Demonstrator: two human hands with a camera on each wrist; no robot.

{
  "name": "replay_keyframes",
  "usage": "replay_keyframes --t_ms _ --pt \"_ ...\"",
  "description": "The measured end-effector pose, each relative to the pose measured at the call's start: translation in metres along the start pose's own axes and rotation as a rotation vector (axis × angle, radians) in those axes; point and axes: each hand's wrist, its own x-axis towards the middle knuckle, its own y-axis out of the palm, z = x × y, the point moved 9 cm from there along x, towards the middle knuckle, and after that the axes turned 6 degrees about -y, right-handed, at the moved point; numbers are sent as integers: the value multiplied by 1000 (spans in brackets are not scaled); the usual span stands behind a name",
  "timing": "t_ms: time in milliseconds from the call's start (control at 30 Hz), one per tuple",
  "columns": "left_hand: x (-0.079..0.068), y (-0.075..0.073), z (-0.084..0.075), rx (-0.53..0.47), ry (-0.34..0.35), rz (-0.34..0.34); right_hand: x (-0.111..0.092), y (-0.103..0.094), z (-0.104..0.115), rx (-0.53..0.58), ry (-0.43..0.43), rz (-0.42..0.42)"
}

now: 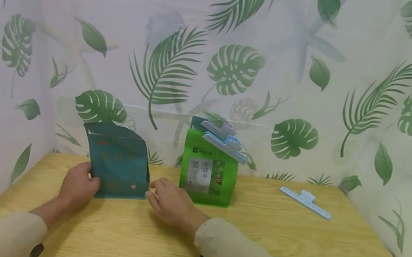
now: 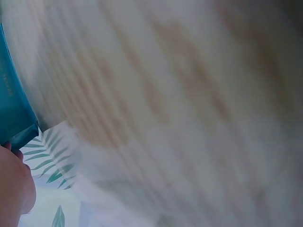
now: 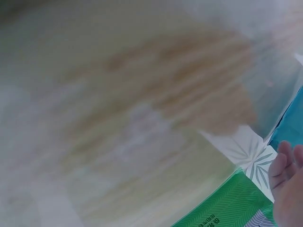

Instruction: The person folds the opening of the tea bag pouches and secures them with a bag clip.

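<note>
A teal flat-bottomed pouch [image 1: 118, 168] stands on the left of the table, its top edge leaning left. My left hand [image 1: 79, 185] grips its lower left edge, thumb on the front face; the other fingers are partly hidden. At the pouch's lower right corner, my right hand [image 1: 172, 203] touches the edge with loosely bent fingers. Part of the teal pouch [image 2: 12, 94] and my left hand [image 2: 16, 184] appear in the left wrist view. In the right wrist view, the right hand [image 3: 289, 184] is beside the teal pouch [image 3: 289, 123].
A bright green tea pouch [image 1: 208, 180] stands right of the right hand, with a light blue sealing clip [image 1: 225, 146] across its top. Behind it show a dark pouch top [image 1: 196, 122] and a lilac clip [image 1: 219, 129]. Another blue clip [image 1: 306, 201] lies on the wooden table [image 1: 292, 243].
</note>
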Motion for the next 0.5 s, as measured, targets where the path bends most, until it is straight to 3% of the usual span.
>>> replay_keyframes --t_ms 200,500 --pt "-5 0 -2 -23 32 5 0 5 -2 8 32 43" --pt "-11 2 -6 -19 104 32 1 11 3 40 -45 81"
